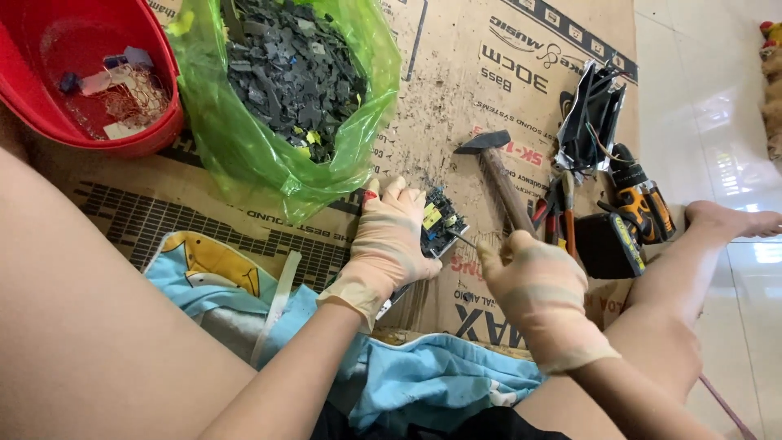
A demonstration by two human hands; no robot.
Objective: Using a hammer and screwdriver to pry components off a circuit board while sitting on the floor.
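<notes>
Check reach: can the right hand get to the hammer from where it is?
Probably yes. The hammer lies on the cardboard just beyond the right hand, its handle pointing toward it with nothing between. But that hand already grips a thin tool against the circuit board, so it isn't free.

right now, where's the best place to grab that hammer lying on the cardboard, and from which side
Probably the wooden handle of the hammer, about midway along, coming down from above. The dark head points up-left toward the green bag, so the handle runs toward the right hand. The screwdrivers crowd its right side, so the left flank is freer for fingers.
</notes>
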